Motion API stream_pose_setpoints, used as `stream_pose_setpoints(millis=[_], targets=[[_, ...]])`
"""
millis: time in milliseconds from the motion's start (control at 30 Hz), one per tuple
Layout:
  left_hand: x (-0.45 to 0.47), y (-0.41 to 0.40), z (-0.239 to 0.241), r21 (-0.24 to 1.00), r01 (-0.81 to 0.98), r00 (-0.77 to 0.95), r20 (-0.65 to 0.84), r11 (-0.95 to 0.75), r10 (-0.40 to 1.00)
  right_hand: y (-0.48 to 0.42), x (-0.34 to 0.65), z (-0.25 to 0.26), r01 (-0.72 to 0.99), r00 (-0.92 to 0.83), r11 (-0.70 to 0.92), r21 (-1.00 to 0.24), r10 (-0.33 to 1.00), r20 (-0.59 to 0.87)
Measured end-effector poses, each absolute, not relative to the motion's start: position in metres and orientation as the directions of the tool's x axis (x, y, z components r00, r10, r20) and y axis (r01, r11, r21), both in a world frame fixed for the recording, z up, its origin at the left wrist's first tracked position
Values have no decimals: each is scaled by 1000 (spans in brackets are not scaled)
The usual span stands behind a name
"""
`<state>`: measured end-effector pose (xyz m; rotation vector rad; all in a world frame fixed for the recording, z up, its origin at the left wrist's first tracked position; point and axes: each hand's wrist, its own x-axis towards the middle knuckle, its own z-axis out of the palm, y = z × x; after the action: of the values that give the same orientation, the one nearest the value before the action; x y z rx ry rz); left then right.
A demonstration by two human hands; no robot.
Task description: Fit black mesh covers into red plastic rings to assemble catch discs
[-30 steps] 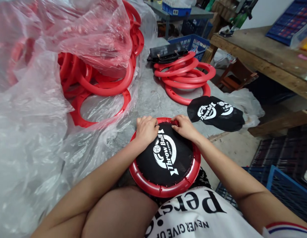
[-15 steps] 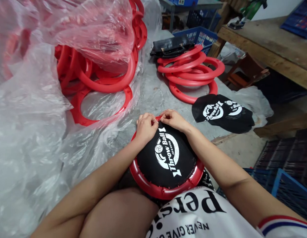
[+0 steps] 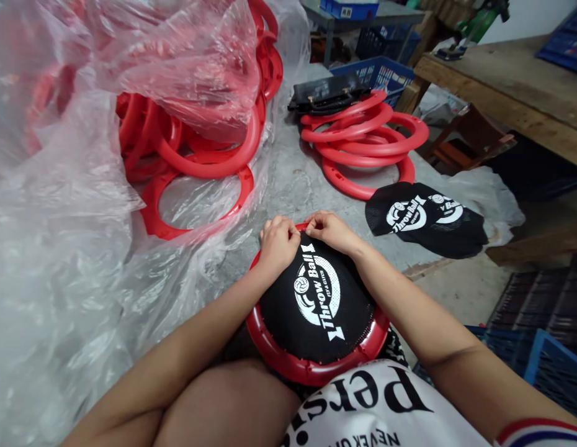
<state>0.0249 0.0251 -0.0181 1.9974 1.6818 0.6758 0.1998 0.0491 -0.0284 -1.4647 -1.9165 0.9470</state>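
Observation:
A red plastic ring (image 3: pixel 311 366) rests on my lap with a black mesh net (image 3: pixel 316 310) printed "Throw Ball" stretched over it. My left hand (image 3: pixel 277 242) and my right hand (image 3: pixel 330 231) sit side by side at the ring's far edge. Both have their fingers curled, pinching the net's rim against the ring. The fingertips nearly touch each other.
Several loose red rings (image 3: pixel 363 143) lie stacked on the grey floor ahead, with a black flat object (image 3: pixel 328 93) on them. More rings fill a clear plastic bag (image 3: pixel 130 124) at left. Spare black nets (image 3: pixel 428 220) lie at right. A wooden bench (image 3: pixel 502 99) and blue crates (image 3: pixel 549 366) stand at right.
My right hand has slid left along the ring's far edge until it met my left hand. The view has shifted slightly; both hands stay pinched on the net's rim.

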Motion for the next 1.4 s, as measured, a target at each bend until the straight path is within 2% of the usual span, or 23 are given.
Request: stream_pose_setpoints(millis=[633, 800, 867, 967, 1100, 1233, 1300, 1400], targets=[[29, 32, -20, 567, 823, 49, -28, -25, 998, 47, 192, -26, 672, -183, 104, -734, 983, -28], [31, 36, -21, 548, 836, 30, -69, 13, 997, 44, 183, -17, 776, -109, 43, -629, 992, -68], [29, 36, -22, 569, 822, 46, -58, -5, 997, 44, 182, -16, 795, -110, 57, -604, 993, -52], [23, 36, -24, 651, 756, 93, -4, -68, 996, 45, 187, -22, 750, -124, 83, -657, 992, -16], [15, 36, -27, 729, 673, 159, 22, -125, 987, 46, 195, -32, 658, -243, 229, -717, 966, 86], [12, 39, -31, 739, 653, 196, 44, -164, 980, 41, 195, -32, 699, -354, 371, -611, 922, 155], [11, 40, -33, 760, 625, 208, 58, -178, 976, 39, 192, -30, 724, -376, 383, -573, 916, 137], [9, 41, -30, 777, 599, 243, 54, -193, 969, 40, 189, -28, 728, -363, 348, -591, 927, 99]])
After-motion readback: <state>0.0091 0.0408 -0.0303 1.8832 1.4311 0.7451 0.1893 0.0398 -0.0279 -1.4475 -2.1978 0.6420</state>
